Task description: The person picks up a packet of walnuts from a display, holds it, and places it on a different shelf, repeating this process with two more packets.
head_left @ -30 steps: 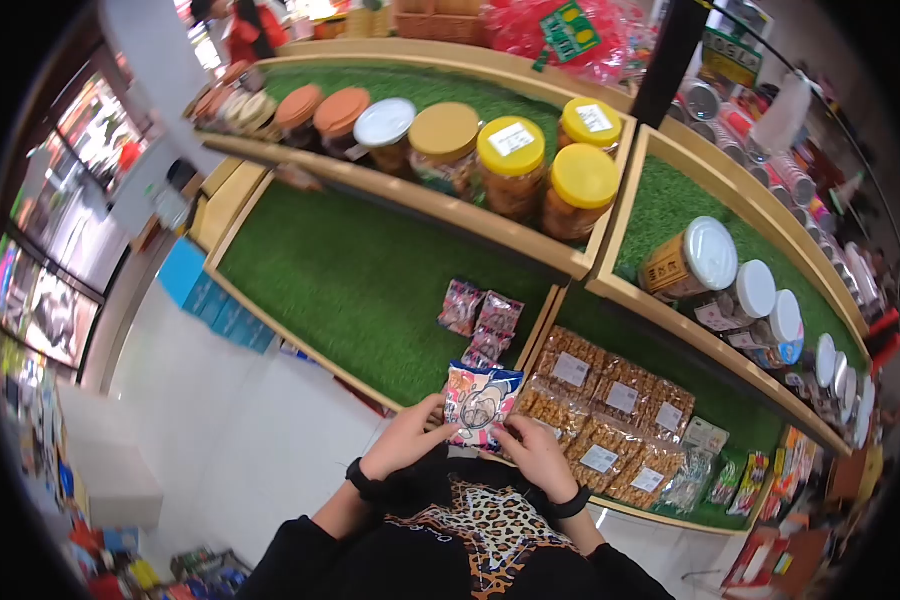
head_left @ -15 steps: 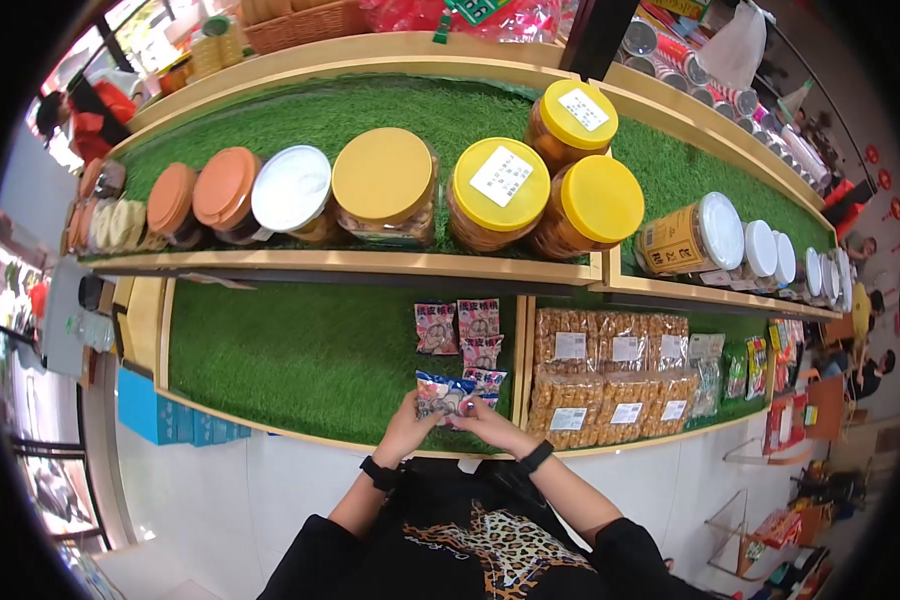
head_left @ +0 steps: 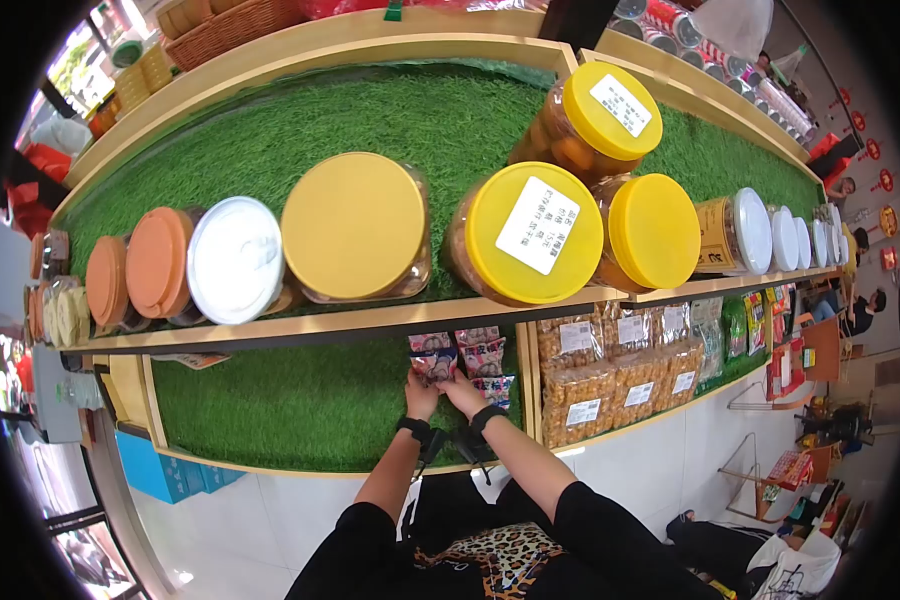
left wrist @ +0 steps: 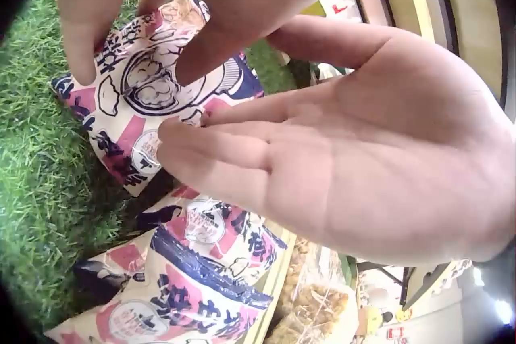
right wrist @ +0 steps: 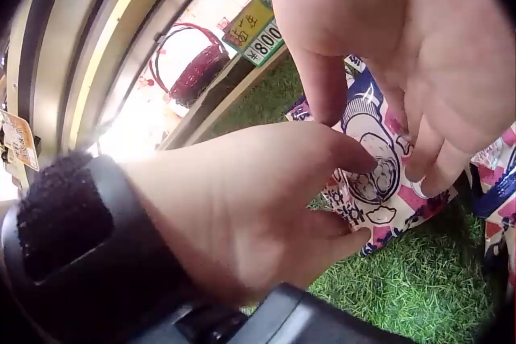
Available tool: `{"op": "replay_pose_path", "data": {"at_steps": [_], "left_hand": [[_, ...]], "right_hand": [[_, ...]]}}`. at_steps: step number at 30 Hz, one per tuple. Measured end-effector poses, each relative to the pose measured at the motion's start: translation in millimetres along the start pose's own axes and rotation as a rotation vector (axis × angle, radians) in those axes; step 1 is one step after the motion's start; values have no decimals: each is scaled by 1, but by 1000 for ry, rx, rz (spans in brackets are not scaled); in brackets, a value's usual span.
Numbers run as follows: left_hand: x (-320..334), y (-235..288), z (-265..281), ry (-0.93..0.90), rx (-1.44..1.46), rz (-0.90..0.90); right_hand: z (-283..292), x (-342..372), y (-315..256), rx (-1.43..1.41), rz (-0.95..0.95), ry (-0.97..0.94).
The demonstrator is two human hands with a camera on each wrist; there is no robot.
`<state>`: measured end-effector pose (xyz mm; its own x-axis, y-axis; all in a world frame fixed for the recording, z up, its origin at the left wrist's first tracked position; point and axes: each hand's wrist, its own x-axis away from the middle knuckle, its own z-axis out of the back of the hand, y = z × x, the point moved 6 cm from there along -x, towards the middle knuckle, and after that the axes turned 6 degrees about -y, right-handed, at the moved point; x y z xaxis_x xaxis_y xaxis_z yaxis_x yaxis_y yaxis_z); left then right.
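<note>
A pink, white and navy snack packet (head_left: 434, 363) with a drawn bowl rests on the green grass mat (left wrist: 40, 166) of the lower shelf. My left hand (head_left: 421, 397) is at its left side, the thumb lying over the printed front and a finger at the packet's edge. From the right, my right hand (head_left: 463, 396) touches the packet with its fingers fairly straight. In the left wrist view the right palm (left wrist: 387, 142) shows, fingertips on the packet. Matching packets (head_left: 487, 362) form a column just to the right; another stands directly behind.
Large jars with yellow lids (head_left: 535, 232) and others with orange lids (head_left: 158, 262) line the upper shelf, overhanging my hands. A wooden divider (head_left: 530, 390) separates the packets from clear bags of brown snacks (head_left: 582, 385). A wooden rim (head_left: 270, 468) edges the lower shelf's front.
Both hands have carried the packet forward from near my body onto the lower shelf, left of the packet column. The head view has moved closer to the jars. The fingers have loosened around the packet.
</note>
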<state>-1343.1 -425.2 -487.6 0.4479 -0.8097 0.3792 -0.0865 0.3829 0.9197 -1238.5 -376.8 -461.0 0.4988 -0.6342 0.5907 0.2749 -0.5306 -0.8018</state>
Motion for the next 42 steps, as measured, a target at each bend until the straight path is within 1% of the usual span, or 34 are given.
{"op": "replay_pose_path", "data": {"at_steps": [1,2,4,5,7,8,9,10,11,12,13,14,15,16,17,18,19,20,21,23,25,26,27,29,30,31,33,35,36,38,39,40,41,42], "left_hand": [[10,1,1,21,-187,-68],[12,-2,0,8,-191,-63],[24,35,3,56,-278,90],[24,27,1,42,-285,84],[23,13,8,138,-401,-80],[24,13,9,64,-189,-71],[25,14,12,50,-225,-155],[23,0,18,39,-262,-167],[45,52,14,14,-276,-128],[38,43,15,-10,-201,-196],[48,49,17,-1,-237,-220],[52,35,24,3,-293,-138],[65,47,23,-18,-304,-78],[77,53,21,-17,-347,-67],[89,60,17,-26,-417,30],[103,72,7,-57,-438,66],[116,81,-4,-85,-460,102],[125,87,-18,-110,-472,78],[136,92,-32,-140,-522,27],[156,107,-65,-190,-577,-50],[186,137,-111,-277,-604,-304],[203,151,-134,-294,-634,-393],[221,169,-158,-310,-626,-408],[258,190,-203,-468,-456,-325],[268,188,-224,-493,-488,-408],[278,183,-242,-514,-491,-417],[310,192,-286,-630,-332,-403],[343,196,-321,-731,-335,-460],[361,200,-338,-790,-325,-479],[391,205,-367,-859,-307,-487],[408,205,-383,-976,-287,-504],[423,205,-397,-1089,-267,-522],[432,205,-407,-1091,-269,-513],[447,205,-420,-1196,-283,-522]], "right_hand": [[-1,6,13,18,-15,34],[2,8,22,10,-22,44],[2,30,-4,100,140,11],[7,47,-21,91,143,25],[19,87,-60,348,105,-59],[29,105,-58,257,67,-41],[44,102,-24,194,181,-14],[59,127,-40,246,182,-35],[75,164,-66,299,184,-50],[96,190,-84,287,130,-4],[115,217,-88,258,66,39],[139,240,-81,465,100,140],[160,262,-68,356,111,223],[180,288,-61,325,147,308],[198,315,-56,295,182,389],[210,342,-50,280,193,424],[225,373,-46,224,206,560],[237,403,-40,165,219,693],[243,427,-31,148,227,721],[256,477,-16,133,205,851],[263,518,0,167,177,936],[265,536,18,76,181,944],[268,552,35,-13,187,950],[274,589,50,-24,227,984],[277,608,59,-30,224,1013],[279,626,68,-41,218,1041],[287,665,86,-1,170,1124],[294,704,101,70,158,1231],[294,720,110,38,203,1276],[293,750,125,21,194,1343],[292,763,131,6,200,1392],[292,772,138,9,190,1393],[291,781,145,-4,189,1426],[289,786,151,-23,190,1459]]}}
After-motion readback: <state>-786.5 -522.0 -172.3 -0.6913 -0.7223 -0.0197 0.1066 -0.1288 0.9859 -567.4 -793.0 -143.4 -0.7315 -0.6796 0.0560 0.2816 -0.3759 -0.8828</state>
